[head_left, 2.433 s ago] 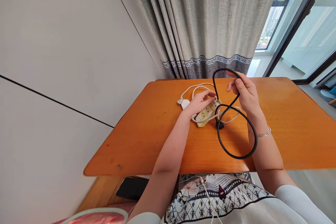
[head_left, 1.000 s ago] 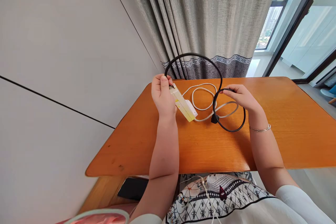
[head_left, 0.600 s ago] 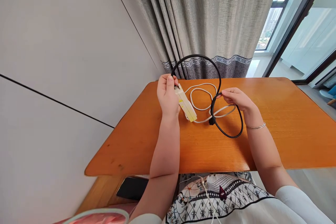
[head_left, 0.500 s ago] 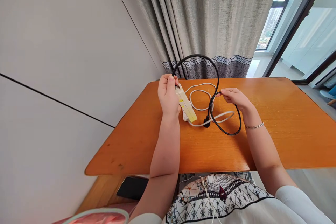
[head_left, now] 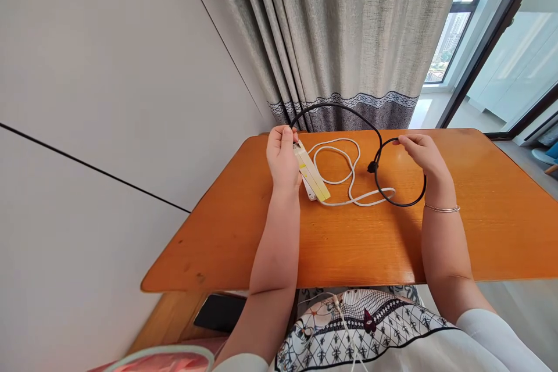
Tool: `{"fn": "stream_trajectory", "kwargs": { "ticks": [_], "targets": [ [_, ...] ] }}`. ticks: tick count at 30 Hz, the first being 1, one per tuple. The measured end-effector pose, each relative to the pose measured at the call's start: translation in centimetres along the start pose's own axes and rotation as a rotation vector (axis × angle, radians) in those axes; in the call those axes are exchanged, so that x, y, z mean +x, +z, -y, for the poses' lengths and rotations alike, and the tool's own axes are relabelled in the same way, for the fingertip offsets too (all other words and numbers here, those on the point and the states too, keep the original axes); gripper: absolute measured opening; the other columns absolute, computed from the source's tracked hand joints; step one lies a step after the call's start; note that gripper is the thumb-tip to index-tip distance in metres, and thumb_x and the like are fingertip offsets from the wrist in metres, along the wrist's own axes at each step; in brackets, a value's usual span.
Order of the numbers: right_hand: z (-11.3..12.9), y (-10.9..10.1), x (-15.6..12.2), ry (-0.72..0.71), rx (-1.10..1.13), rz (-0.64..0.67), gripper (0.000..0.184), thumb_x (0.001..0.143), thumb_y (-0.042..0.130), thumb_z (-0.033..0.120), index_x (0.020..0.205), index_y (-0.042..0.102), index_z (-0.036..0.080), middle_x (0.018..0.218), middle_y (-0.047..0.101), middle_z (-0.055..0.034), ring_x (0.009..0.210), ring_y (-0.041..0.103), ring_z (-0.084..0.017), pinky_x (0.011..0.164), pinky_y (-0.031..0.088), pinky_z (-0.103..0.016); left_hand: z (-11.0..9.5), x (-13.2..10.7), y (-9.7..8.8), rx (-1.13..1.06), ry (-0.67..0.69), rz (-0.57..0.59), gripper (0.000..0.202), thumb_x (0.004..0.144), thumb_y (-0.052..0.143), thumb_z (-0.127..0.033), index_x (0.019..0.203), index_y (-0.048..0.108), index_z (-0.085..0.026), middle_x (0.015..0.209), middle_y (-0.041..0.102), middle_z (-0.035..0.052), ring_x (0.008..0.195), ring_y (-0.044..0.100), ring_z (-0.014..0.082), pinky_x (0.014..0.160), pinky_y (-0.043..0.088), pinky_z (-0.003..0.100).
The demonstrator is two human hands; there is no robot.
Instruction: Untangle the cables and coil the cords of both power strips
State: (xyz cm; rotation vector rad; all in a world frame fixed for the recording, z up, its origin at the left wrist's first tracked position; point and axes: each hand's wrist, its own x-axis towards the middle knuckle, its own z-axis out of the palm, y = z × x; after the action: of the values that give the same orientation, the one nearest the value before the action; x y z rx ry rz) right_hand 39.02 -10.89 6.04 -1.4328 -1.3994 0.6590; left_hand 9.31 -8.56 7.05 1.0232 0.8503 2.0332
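A black power cable (head_left: pixel 333 105) arcs from one hand to the other above the table. Its end near the wall is pinched in my left hand (head_left: pixel 282 154), just above a flat white and yellow piece (head_left: pixel 314 175) whose kind I cannot tell. Closed on a looped part of the same cable is my right hand (head_left: pixel 422 154), off to the right. A black plug (head_left: pixel 372 167) hangs by the loop, between the hands. Below lies a coiled white cable (head_left: pixel 344 140), leading to a white block (head_left: pixel 308 189) partly covered by the yellow piece.
The brown wooden table (head_left: pixel 370 250) has rounded corners. A grey curtain (head_left: pixel 361 29) hangs behind it, and a pale wall (head_left: pixel 108 99) stands at the left. Below the left front edge lies a dark phone-like slab (head_left: pixel 220 310). White earphone wires (head_left: pixel 343 319) dangle over my lap.
My right hand has moved right and slightly away, drawing the black cable's loop and plug with it. The arc between the hands is wider and lower. My left hand has barely shifted.
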Motion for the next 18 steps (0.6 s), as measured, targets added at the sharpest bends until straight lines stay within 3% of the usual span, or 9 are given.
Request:
{"fn": "stream_trajectory", "kwargs": {
  "ticks": [5,8,12,15,18],
  "targets": [
    [-1.9,-3.0,0.4,-0.021,0.138,-0.054,0.032,0.082,0.07,0.047,0.073,0.071,0.016,0.06,0.045,0.0024,0.058,0.037,-0.011,0.057,0.028,-0.028,1.7,1.9,-1.0,-0.059,-0.093,-0.081,0.032,0.089,0.073,-0.039,0.072,0.054,-0.019,0.065,0.05,-0.0045,0.06,0.046,0.007,0.062,0.04,0.019],
    [-2.2,-3.9,0.7,-0.177,0.468,-0.084,0.036,0.08,0.074,0.053,0.068,0.063,0.021,0.062,0.043,0.0024,0.062,0.041,-0.012,0.059,0.035,-0.027,2.4,3.3,-2.1,-0.114,-0.15,-0.147,0.035,0.088,0.074,-0.042,0.071,0.053,-0.02,0.064,0.049,-0.0052,0.058,0.045,0.0075,0.064,0.041,0.022],
    [-2.3,-4.2,1.2,-0.312,0.856,-0.153,0.034,0.086,0.07,0.053,0.069,0.06,0.025,0.062,0.03,0.0046,0.058,0.037,-0.012,0.057,0.039,-0.026,3.1,4.8,-3.4,-0.136,-0.217,-0.191,0.036,0.088,0.074,-0.043,0.07,0.052,-0.02,0.062,0.047,-0.0057,0.057,0.045,0.0079,0.065,0.041,0.023],
    [-2.6,-4.4,1.6,-0.369,0.974,-0.229,0.034,0.093,0.063,0.048,0.066,0.061,0.026,0.06,0.027,0.0042,0.055,0.032,-0.012,0.053,0.036,-0.026,3.6,5.4,-4.1,-0.148,-0.215,-0.197,0.036,0.089,0.073,-0.042,0.07,0.052,-0.02,0.061,0.046,-0.006,0.056,0.044,0.0082,0.065,0.04,0.023],
    [-3.2,-4.9,1.9,-0.335,1.04,-0.331,0.04,0.1,0.053,0.044,0.064,0.061,0.027,0.059,0.029,0.0034,0.052,0.031,-0.013,0.05,0.034,-0.027,4.1,6.1,-5.0,-0.158,-0.233,-0.21,0.034,0.092,0.069,-0.036,0.069,0.051,-0.02,0.06,0.044,-0.0064,0.054,0.042,0.0079,0.064,0.04,0.023]
  ]
}}
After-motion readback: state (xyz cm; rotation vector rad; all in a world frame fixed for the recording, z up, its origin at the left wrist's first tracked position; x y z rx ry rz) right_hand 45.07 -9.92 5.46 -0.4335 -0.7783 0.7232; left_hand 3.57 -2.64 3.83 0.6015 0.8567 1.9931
